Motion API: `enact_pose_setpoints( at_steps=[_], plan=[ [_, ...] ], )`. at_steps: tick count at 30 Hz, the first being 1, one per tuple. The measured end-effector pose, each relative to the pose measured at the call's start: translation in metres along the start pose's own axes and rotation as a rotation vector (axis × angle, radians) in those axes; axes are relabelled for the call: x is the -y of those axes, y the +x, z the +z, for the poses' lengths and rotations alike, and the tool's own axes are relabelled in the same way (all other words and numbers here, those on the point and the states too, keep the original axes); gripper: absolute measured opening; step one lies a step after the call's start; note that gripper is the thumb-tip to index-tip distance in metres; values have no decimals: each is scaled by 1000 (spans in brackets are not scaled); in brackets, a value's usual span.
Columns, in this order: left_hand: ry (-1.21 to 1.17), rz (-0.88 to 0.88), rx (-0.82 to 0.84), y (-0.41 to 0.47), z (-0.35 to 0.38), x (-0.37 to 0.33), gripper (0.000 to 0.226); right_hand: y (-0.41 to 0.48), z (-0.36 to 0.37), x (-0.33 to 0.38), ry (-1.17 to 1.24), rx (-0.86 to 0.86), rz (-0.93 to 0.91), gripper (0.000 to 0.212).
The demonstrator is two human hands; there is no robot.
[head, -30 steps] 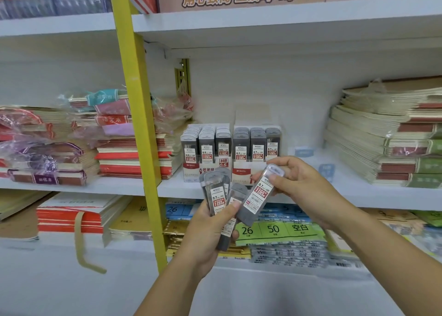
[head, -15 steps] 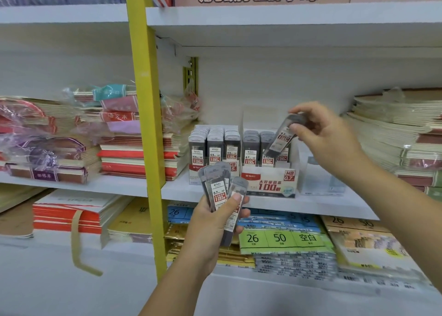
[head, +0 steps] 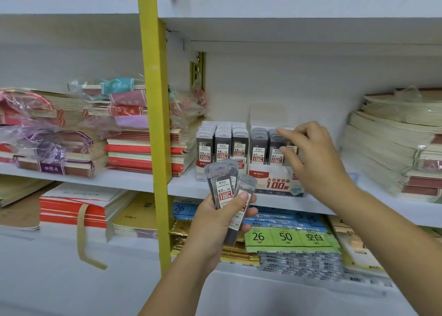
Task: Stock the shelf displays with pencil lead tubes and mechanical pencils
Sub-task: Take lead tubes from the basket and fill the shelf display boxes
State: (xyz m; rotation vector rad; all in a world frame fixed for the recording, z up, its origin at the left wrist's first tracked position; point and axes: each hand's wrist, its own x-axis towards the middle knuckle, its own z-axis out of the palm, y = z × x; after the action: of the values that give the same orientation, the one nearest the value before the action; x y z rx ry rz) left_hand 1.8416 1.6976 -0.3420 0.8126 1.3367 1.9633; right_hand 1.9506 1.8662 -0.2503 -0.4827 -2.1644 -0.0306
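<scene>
White shop shelving [head: 129, 178] fills the view, split by a yellow metal upright post [head: 153, 100]. Left of the post, on the middle shelf, lie plastic-wrapped stacks of red and purple exercise books [head: 47, 143]. Just beside the post is a stack of red-and-cream notebooks [head: 143, 153], and on the shelf below sits a flat pile of red-edged pads [head: 71, 208]. Right of the post, on the same middle shelf, stands a white cardboard display box of 0.5 lead tubes [head: 221, 145] with its columns full. Just beside it on the right is a white-and-red display box marked 0.7 [head: 275, 184]. In front of the two boxes and lower down, the left hand [head: 215, 224] holds a fan of dark plastic pencil lead tubes with white-and-red 0.7 labels [head: 224, 186]. Its grip is closed around them, thumb across the front, and the tubes stand upright and slightly splayed. Behind that hand, on the lower shelf, lie green label packs printed 26 and 50 [head: 287, 238]. The right hand [head: 318, 162] reaches to the right end of the 0.7 box, where its forefinger and thumb pinch one dark lead tube [head: 292, 146] at the rightmost column. Most of that tube is hidden behind the fingers, so I cannot tell whether it is fully seated. Far right, a tall slumped stack of cream-coloured notebooks [head: 394, 143] rests on the shelf.
</scene>
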Motion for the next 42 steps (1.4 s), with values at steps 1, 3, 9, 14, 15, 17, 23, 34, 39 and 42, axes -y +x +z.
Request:
enact_pose_setpoints(
  at_steps=[1, 3, 9, 14, 15, 17, 23, 34, 39, 42],
  plan=[
    [1, -1, 10, -2, 1, -1, 53, -12, -2, 7, 103, -6, 0, 32],
    [5, -5, 32, -6, 5, -3, 50, -37, -4, 22, 403, 168, 101, 24],
    [24, -52, 106, -16, 16, -1, 51, -67, 0, 32, 842, 403, 347, 9],
    [41, -112, 72, -17, 21, -1, 28, -65, -10, 15, 930, 254, 489, 8],
    [58, -112, 58, -17, 21, -1, 24, -65, -13, 13, 939, 233, 501, 8],
    [100, -101, 45, -15, 20, 1, 21, -63, -18, 9, 913, 165, 462, 8],
    [108, -51, 54, -7, 19, 2, 24, -11, -63, -12, 642, -130, 183, 22],
    [63, -13, -19, 7, 5, 11, 17, 39, -25, -42, 35, 347, 62, 23],
    [62, 6, 9, 8, 2, 8, 32, 44, -13, -50, -54, 206, 82, 13],
    [71, 0, 17, 7, 2, 9, 27, 44, -8, -51, -121, 182, 154, 21]
  ],
)
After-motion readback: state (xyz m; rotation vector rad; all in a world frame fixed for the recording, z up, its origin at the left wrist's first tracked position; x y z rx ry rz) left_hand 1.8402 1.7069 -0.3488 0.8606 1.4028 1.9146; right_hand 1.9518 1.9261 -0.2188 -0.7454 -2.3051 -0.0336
